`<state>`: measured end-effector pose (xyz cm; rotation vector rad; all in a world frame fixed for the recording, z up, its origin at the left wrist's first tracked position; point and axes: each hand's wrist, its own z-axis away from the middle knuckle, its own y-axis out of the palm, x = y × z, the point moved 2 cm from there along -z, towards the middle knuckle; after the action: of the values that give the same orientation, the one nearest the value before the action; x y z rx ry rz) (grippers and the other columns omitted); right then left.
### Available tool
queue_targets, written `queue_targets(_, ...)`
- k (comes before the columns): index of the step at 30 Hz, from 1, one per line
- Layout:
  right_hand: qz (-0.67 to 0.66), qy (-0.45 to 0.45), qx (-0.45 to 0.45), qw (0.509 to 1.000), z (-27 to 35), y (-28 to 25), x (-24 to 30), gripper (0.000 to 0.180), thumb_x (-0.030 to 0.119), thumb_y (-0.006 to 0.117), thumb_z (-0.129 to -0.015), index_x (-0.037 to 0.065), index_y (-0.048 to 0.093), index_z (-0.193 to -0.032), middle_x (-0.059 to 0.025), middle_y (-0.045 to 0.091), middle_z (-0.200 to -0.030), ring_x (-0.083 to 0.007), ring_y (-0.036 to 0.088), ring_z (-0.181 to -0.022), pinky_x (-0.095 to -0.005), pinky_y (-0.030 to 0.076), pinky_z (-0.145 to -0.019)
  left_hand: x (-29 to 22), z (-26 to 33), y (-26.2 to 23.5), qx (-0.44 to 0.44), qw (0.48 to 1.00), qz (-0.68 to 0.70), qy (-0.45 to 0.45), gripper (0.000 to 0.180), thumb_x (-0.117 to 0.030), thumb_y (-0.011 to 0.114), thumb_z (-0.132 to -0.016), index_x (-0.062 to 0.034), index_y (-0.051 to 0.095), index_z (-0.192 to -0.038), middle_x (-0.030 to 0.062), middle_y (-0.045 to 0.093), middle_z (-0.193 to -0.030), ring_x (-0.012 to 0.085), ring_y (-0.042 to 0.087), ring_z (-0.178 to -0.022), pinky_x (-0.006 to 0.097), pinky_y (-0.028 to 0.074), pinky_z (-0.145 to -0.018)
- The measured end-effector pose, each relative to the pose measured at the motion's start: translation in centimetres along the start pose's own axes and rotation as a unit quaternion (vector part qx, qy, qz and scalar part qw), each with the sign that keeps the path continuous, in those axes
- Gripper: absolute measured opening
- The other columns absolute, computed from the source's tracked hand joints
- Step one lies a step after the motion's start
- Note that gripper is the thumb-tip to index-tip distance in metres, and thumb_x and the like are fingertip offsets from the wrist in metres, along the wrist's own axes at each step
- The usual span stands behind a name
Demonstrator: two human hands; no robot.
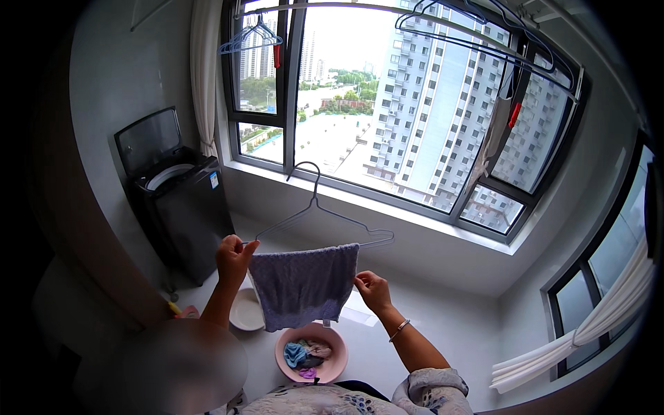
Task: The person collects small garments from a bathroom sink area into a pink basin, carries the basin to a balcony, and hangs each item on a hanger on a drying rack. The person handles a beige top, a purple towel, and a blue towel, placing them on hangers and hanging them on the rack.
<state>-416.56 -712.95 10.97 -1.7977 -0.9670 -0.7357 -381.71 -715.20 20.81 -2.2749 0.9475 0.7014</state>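
Note:
A grey-blue clothes hanger (315, 201) is held up in front of me, hook upward. Over its lower bar hangs a grey-purple towel (303, 287), folded across it. My left hand (236, 254) is closed on the hanger's left corner, close to the towel's upper left edge. With thumb and fingers, my right hand (373, 290) pinches the towel's right edge below the bar. The hanger's right end sticks out past the cloth. Below the towel, a pink basin (339, 354) on the floor holds several wet-looking cloths (304, 354) in blue, beige, dark and purple.
A white basin (247, 312) stands beside the pink one, partly behind the towel. At the left is a dark washing machine (183, 207) with its lid raised. More hangers (252, 38) hang from a rail overhead. The window (346, 104) lies ahead; a white curtain (588, 325) hangs at right.

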Motion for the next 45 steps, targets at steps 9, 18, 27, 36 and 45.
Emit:
queue_targets(9,-0.392,0.119,0.184,0.894,-0.3,0.7,-0.6,0.014,0.017,0.055,-0.086,0.005,0.059,-0.082,-0.0072,0.061,-0.078,-0.0200,0.061,-0.072,-0.0325,0.049,-0.065,0.2,0.2,-1.6,-0.035,0.998,-0.035,-0.030,0.047,-0.029,0.075,-0.070,-0.0058,0.037,-0.058,0.0052,0.035,-0.054,0.0178,0.033,-0.049,0.034,0.028,-0.046)
queue_targets(18,-0.506,0.269,0.258,0.778,-0.5,1.1,3.2,0.026,0.023,0.051,-0.091,0.002,0.053,-0.107,-0.0072,0.062,-0.091,-0.0150,0.060,-0.081,-0.0298,0.051,-0.073,1.3,2.0,-2.4,-0.042,0.997,-0.058,-0.037,0.048,-0.030,0.075,-0.069,-0.0047,0.037,-0.057,0.0069,0.036,-0.054,0.0193,0.034,-0.049,0.035,0.028,-0.046)
queue_targets(27,-0.537,0.212,0.104,0.810,-5.3,-0.1,6.2,0.025,0.015,0.038,-0.094,-0.003,0.052,-0.103,-0.0100,0.061,-0.088,-0.0178,0.061,-0.078,-0.0313,0.052,-0.074,1.3,4.3,-0.8,0.017,0.996,-0.039,-0.075,0.053,-0.038,0.074,-0.068,-0.0031,0.037,-0.055,0.0098,0.040,-0.054,0.0236,0.037,-0.050,0.038,0.031,-0.048)
queue_targets(36,-0.325,0.170,-0.105,0.925,-3.2,-2.3,3.0,0.007,0.009,0.045,-0.089,0.005,0.049,-0.095,-0.0019,0.054,-0.073,-0.0092,0.053,-0.060,-0.0204,0.046,-0.055,1.5,4.2,0.1,0.017,0.998,-0.045,-0.039,0.052,-0.037,0.074,-0.069,-0.0032,0.037,-0.055,0.0096,0.039,-0.054,0.0234,0.037,-0.050,0.037,0.030,-0.047)
queue_targets(45,-0.090,0.059,-0.060,0.992,-1.7,-5.4,0.0,0.006,0.008,0.056,-0.078,0.001,0.056,-0.078,-0.0024,0.057,-0.072,-0.0083,0.053,-0.067,-0.0219,0.043,-0.062,1.4,1.0,0.2,-0.020,1.000,0.008,0.008,0.052,-0.036,0.077,-0.065,-0.0058,0.036,-0.056,0.0055,0.035,-0.052,0.0191,0.033,-0.049,0.034,0.028,-0.046)
